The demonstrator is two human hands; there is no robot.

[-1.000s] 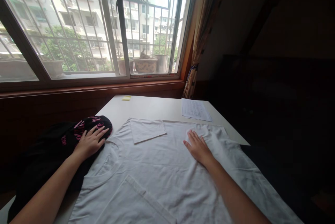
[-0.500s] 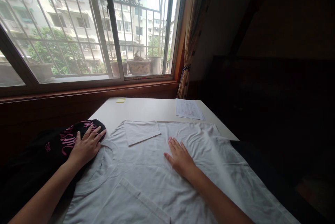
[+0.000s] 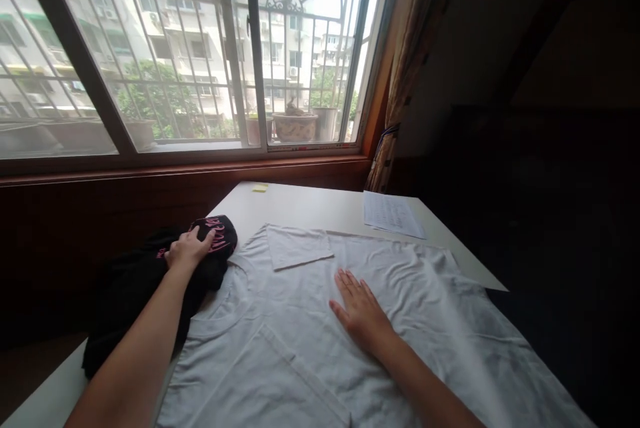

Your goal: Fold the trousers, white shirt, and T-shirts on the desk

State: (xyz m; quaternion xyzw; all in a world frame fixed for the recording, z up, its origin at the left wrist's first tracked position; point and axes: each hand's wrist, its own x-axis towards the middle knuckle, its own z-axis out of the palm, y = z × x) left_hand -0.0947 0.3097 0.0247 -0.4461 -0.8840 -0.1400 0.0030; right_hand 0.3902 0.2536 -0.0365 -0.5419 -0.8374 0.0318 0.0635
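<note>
White shirt (image 3: 310, 311) partly beyond view (bottom edge)

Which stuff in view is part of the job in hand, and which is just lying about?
In use:
- white T-shirt, right hand flat on it
- black garment, left hand on it

Lying about:
- yellow note and printed sheets, on the table

Bare, slim forearms (image 3: 425, 378) here, smooth and tapering down to narrow wrists. Bare left hand (image 3: 190, 249) and bare right hand (image 3: 361, 311) have slender fingers, nails too blurry to make out tbh.
</note>
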